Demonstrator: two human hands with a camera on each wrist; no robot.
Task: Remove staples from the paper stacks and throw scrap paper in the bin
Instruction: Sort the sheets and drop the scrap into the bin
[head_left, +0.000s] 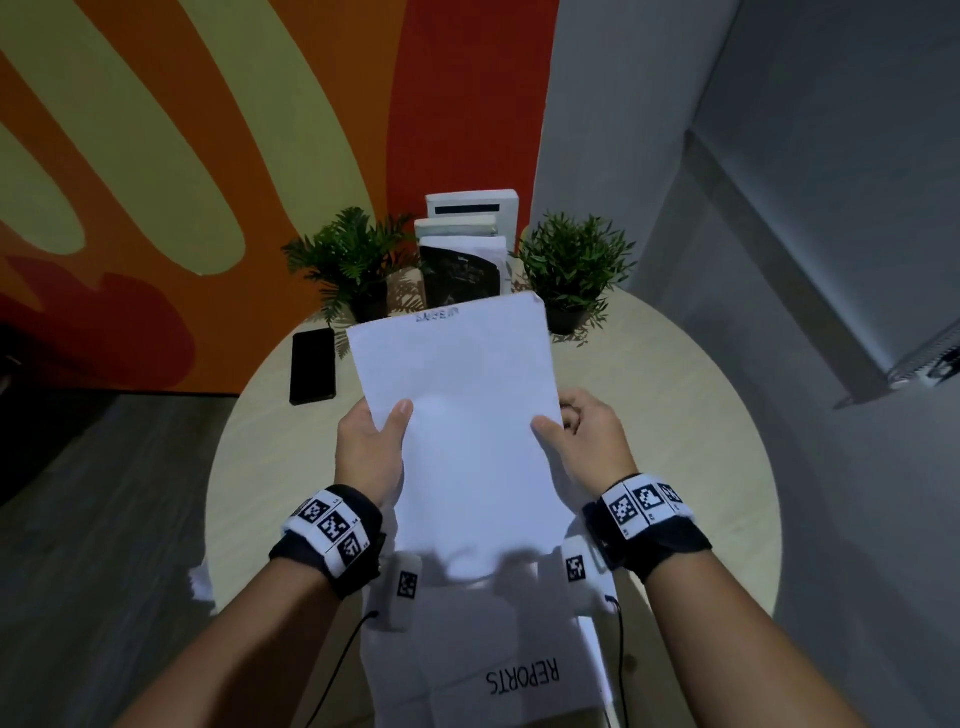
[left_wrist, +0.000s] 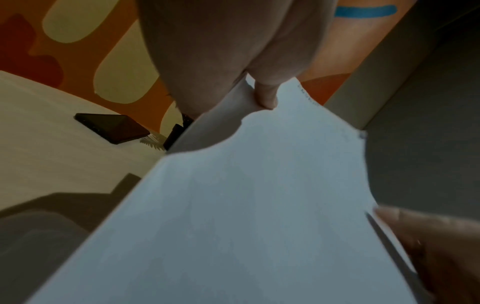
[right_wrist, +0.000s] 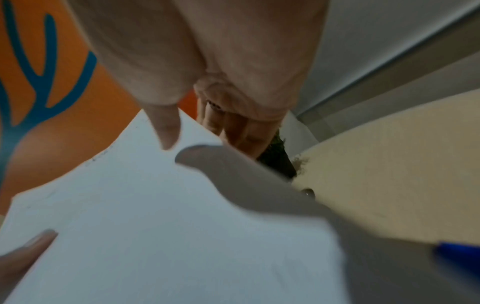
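White paper stack (head_left: 457, 431) is held up over the round table (head_left: 675, 467), both hands on it. Left hand (head_left: 371, 452) grips the left edge at 9 o'clock of the stack, thumb flat on top, fingers hidden underneath. Right hand (head_left: 592, 441) grips the right edge at 3 o'clock, thumb on top, fingers curled behind the edge. Both forearms come in from 6 o'clock, wrists carrying tagged bands. Top sheet is blank apart from a small line of upside-down print near the far edge at 12 o'clock; the stack tilts away from the person and looks several sheets thick. Under it at 6 o'clock lies another sheet marked REPORTS (head_left: 522, 680). Head view alone shows the phone (head_left: 313, 366) at 10 o'clock, two potted plants (head_left: 571, 270) and books (head_left: 467, 244) at 12. Left wrist view shows the thumb (left_wrist: 265, 94) pressing the sheet's edge. Right wrist view adds a blue pen (right_wrist: 457, 255) on the table at 4 o'clock, not seen from the head.
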